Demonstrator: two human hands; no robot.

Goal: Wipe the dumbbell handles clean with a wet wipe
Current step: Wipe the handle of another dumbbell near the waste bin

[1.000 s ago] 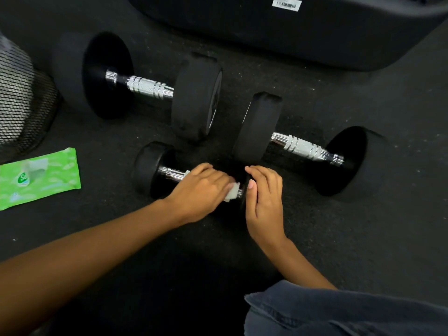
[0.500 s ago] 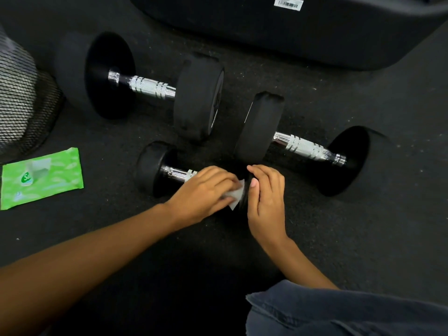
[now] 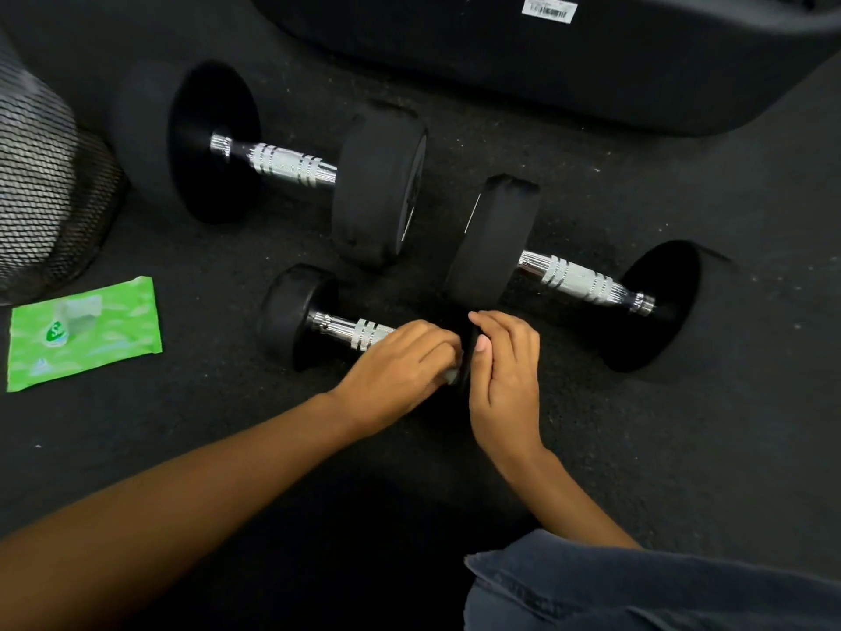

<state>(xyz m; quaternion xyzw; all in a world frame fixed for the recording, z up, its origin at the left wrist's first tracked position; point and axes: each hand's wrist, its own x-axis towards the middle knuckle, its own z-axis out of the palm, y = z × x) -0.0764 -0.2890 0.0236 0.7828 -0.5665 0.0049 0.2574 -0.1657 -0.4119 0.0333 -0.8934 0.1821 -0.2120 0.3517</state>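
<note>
I am curling my left hand [image 3: 400,375] round the wet wipe [image 3: 452,376] and pressing it onto the right end of the chrome handle [image 3: 350,332] of the small dumbbell [image 3: 291,316]. Only a white scrap of the wipe is showing below my fingers. My right hand [image 3: 505,375] is gripping the dumbbell's right head, with the fingers bending over its top and the thumb lying on the side facing my left hand. The two hands are sitting just beside each other. The small dumbbell is lying on the dark floor [image 3: 705,448] near its middle, its left head and half of the handle showing bare. Two larger dumbbells are lying just beyond it. The left large dumbbell [image 3: 286,168] is sitting farther back, and the right large dumbbell [image 3: 573,280] is resting with one head just behind my right fingers. A green pack of wipes [image 3: 84,332] is lying flat toward the floor's left edge, and a mesh basket [image 3: 41,193] is standing behind it. A dark moulded body [image 3: 546,70] carrying a barcode label [image 3: 549,9] is running along the far edge. My denim-covered leg [image 3: 637,585] is filling the near right corner.
</note>
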